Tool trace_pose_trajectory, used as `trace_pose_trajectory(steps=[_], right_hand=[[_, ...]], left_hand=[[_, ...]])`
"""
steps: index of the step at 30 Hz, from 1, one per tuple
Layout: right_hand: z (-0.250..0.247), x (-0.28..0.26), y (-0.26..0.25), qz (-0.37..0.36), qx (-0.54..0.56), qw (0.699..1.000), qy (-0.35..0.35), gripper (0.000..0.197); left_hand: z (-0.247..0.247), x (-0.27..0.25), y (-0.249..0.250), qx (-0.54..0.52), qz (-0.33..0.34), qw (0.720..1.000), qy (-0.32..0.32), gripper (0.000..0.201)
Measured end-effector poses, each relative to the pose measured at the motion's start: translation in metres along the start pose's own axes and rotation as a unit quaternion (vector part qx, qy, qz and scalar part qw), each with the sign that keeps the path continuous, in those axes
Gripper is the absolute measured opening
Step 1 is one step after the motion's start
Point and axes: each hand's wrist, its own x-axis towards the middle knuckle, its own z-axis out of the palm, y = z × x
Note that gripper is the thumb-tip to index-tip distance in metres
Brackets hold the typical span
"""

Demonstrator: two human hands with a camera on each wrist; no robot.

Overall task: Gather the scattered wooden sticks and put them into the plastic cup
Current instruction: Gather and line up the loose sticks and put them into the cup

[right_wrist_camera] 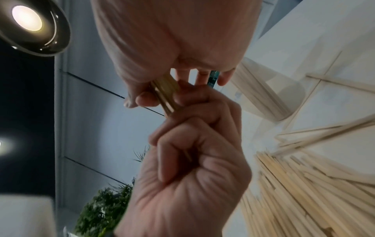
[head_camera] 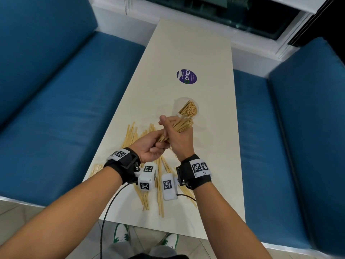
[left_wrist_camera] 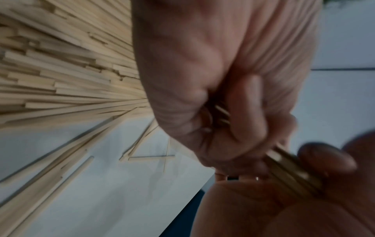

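Sticks (head_camera: 182,125) bundled in both hands angle up and away, tips pointing toward the plastic cup (head_camera: 186,109) just beyond. Right hand (head_camera: 179,135) wraps the bundle, nearer the cup; left hand (head_camera: 149,146) seemingly pinches its lower end. More sticks (head_camera: 160,186) litter the bench (head_camera: 205,165).

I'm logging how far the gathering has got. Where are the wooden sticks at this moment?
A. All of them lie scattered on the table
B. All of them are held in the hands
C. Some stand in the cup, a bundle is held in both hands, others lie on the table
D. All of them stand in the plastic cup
C: the plastic cup already holds sticks, the left hand and right hand grip a bundle, and loose sticks lie on the table.
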Motion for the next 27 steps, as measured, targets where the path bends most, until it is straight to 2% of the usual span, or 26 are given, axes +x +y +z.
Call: trace_pose_trajectory(steps=[1,3,5,8,9,11,13,16,18,20,22,24,25,27], right_hand=[[-0.001,0.002,0.003,-0.005,-0.019,1.0,-0.004,0.031],[-0.003,0.004,0.006,-0.004,-0.051,0.998,-0.024,0.033],[-0.005,0.005,0.007,0.003,-0.057,0.998,-0.031,0.035],[-0.007,0.007,0.006,0.011,-0.043,0.999,0.015,0.037],[-0.006,0.008,0.007,0.012,-0.04,0.999,0.027,0.038],[-0.003,0.009,0.008,0.021,-0.034,0.998,0.04,0.038],[-0.001,0.009,0.01,0.031,-0.03,0.998,0.043,0.037],[-0.005,0.009,0.009,0.036,-0.037,0.998,0.02,0.029],[-0.008,0.009,0.01,0.04,-0.051,0.998,-0.002,0.024],[-0.009,0.01,0.014,0.044,-0.052,0.998,0.006,0.027],[-0.006,0.011,0.015,0.053,-0.043,0.997,0.047,0.033],[-0.004,0.011,0.013,0.057,-0.032,0.995,0.081,0.036],[-0.003,0.01,0.013,0.06,-0.029,0.994,0.087,0.036],[0.0,0.011,0.012,0.075,-0.027,0.992,0.093,0.037]], left_hand=[[0.0,0.0,0.0,0.016,0.001,1.0,0.013,0.009],[-0.001,0.002,0.003,0.031,0.008,0.999,0.032,0.021],[0.0,0.002,0.006,0.056,0.007,0.998,0.024,0.023],[0.006,-0.002,0.001,0.151,0.027,0.988,0.022,0.024],[0.009,-0.003,-0.002,0.2,0.056,0.977,0.039,0.025],[0.013,-0.003,-0.007,0.31,0.118,0.938,0.097,0.029],[0.012,0.001,-0.009,0.369,0.147,0.906,0.143,0.029],[0.007,0.005,-0.007,0.357,0.148,0.911,0.146,0.015],[0.006,0.004,-0.007,0.351,0.148,0.914,0.143,0.02],[0.005,0.002,-0.008,0.356,0.156,0.913,0.124,0.027],[0.006,0.0,-0.01,0.388,0.169,0.899,0.111,0.035],[0.006,0.001,-0.013,0.428,0.201,0.874,0.113,0.05],[0.006,0.004,-0.014,0.434,0.224,0.864,0.121,0.053],[0.005,0.008,-0.016,0.43,0.257,0.853,0.148,0.046]])
